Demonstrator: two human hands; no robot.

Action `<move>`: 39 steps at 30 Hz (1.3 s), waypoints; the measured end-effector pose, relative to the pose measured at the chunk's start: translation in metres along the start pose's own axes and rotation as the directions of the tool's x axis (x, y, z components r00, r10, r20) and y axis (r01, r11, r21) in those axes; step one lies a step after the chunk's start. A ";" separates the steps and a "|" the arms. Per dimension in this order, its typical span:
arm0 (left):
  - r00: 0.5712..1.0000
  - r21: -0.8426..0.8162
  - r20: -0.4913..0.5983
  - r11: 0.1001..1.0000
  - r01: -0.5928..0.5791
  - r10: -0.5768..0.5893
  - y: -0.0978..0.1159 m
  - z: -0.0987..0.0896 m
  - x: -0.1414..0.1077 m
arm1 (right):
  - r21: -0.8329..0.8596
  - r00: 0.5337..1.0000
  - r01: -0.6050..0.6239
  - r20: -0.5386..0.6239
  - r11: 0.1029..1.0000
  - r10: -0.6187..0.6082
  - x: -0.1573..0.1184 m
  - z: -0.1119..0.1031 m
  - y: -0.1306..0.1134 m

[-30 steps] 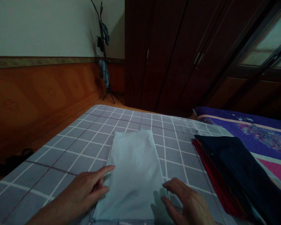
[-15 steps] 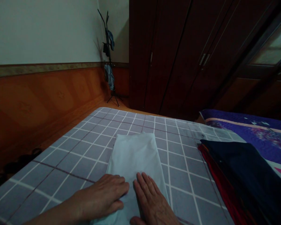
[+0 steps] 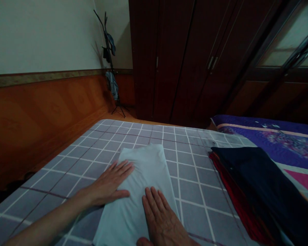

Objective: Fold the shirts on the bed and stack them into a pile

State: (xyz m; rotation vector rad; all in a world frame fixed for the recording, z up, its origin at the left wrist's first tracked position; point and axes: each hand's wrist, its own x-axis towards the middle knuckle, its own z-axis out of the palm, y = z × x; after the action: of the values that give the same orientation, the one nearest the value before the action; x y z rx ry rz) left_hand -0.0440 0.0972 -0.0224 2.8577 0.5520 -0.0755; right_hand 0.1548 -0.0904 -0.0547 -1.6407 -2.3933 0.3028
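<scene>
A folded pale, whitish cloth (image 3: pixel 141 171) lies lengthwise on the grey checked bedding (image 3: pixel 192 194), with small creases near its left edge. My left hand (image 3: pixel 110 182) rests on that left edge, palm down, fingers spread and the thumb apart. Lower down, my right hand (image 3: pixel 163 218) lies flat on the right part of the cloth, its fingers stretched forward. Neither hand grips anything. The near end of the cloth runs out of the picture at the bottom.
To the right lies a stack of folded clothes, navy (image 3: pixel 261 181) over red (image 3: pixel 236 205). Purple flowered bedding (image 3: pixel 279 136) is beyond it. A dark wardrobe (image 3: pixel 179 61) and a coat stand (image 3: pixel 109 51) stand behind the bed.
My left hand has moved forward along the cloth and its curled fingers have spread flat. My right hand stays pressed on the cloth. The view has turned slightly right.
</scene>
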 end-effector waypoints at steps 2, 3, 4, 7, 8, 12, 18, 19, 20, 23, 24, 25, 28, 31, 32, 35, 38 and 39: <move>0.998 0.088 -0.041 0.994 0.059 -0.056 -0.007 -0.011 0.011 | -0.004 1.000 0.019 0.001 1.000 -0.019 -0.002 0.003 0.002; 0.998 0.120 -0.053 0.992 0.049 -0.042 -0.004 -0.016 0.019 | -0.010 1.000 0.031 0.000 0.999 -0.031 -0.003 0.005 0.003; 0.999 0.141 -0.054 0.990 0.012 -0.004 0.002 -0.020 0.028 | -0.017 0.999 0.044 0.000 0.999 -0.044 -0.004 0.007 0.004; 0.984 0.138 -0.008 0.975 -0.173 0.175 0.034 -0.025 0.060 | -0.051 0.998 0.065 -0.013 0.997 -0.065 -0.006 0.012 0.006; 0.975 0.124 0.015 0.967 -0.222 0.221 0.045 -0.024 0.071 | -0.067 0.997 0.067 -0.022 0.995 -0.069 -0.006 0.013 0.007; 0.978 0.101 0.027 0.973 -0.208 0.207 0.060 -0.017 0.114 | -0.161 0.991 0.077 -0.096 0.984 -0.093 -0.006 0.020 0.009; 0.991 0.119 -0.053 0.986 -0.114 0.121 0.034 -0.007 0.154 | -0.319 0.969 0.076 -0.199 0.945 -0.145 0.000 0.029 0.012; 0.993 0.112 -0.054 0.989 -0.095 0.102 0.030 -0.006 0.158 | -0.333 0.970 0.074 -0.196 0.940 -0.145 0.001 0.029 0.011; 0.996 0.104 -0.062 0.993 -0.060 0.067 0.027 -0.005 0.161 | -0.342 0.971 0.072 -0.192 0.937 -0.145 0.002 0.027 0.011; 0.993 0.089 -0.117 0.996 0.009 0.002 0.030 -0.005 0.162 | -0.361 0.973 0.064 -0.187 0.931 -0.139 0.005 0.021 0.007; 0.992 0.083 -0.125 0.996 -0.023 0.033 0.034 -0.006 0.160 | -0.376 0.973 0.061 -0.185 0.925 -0.139 0.006 0.018 0.006; 0.989 0.075 -0.120 0.994 -0.084 0.092 0.040 -0.006 0.156 | -0.397 0.972 0.063 -0.184 0.915 -0.147 0.007 0.016 0.005; 0.940 0.022 -0.015 0.940 -0.340 0.340 0.058 -0.004 0.145 | -0.454 0.966 0.079 -0.185 0.888 -0.181 0.008 0.011 0.004; 0.901 -0.002 0.049 0.902 -0.432 0.432 0.064 0.002 0.147 | -0.432 0.969 0.076 -0.180 0.899 -0.169 0.007 0.011 0.004; 0.912 0.006 0.043 0.913 -0.408 0.407 0.062 0.004 0.151 | -0.412 0.972 0.069 -0.177 0.909 -0.154 0.006 0.010 0.004; 0.968 0.055 -0.026 0.967 -0.250 0.252 0.048 0.006 0.164 | -0.299 0.983 0.083 -0.131 0.950 -0.127 0.003 0.007 0.005; 0.981 0.082 -0.128 0.987 -0.138 0.148 0.039 0.001 0.163 | -0.110 0.995 0.081 -0.043 0.991 -0.087 -0.001 -0.002 0.002; 0.976 0.067 -0.139 0.985 -0.161 0.169 0.039 -0.002 0.158 | -0.048 0.998 0.064 -0.017 0.997 -0.065 -0.001 -0.007 0.000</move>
State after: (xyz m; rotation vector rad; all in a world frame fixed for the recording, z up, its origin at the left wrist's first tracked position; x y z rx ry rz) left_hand 0.1175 0.1200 -0.0267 2.9671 0.3410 0.1468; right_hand 0.1570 -0.0915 -0.0484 -1.5751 -2.4516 0.2197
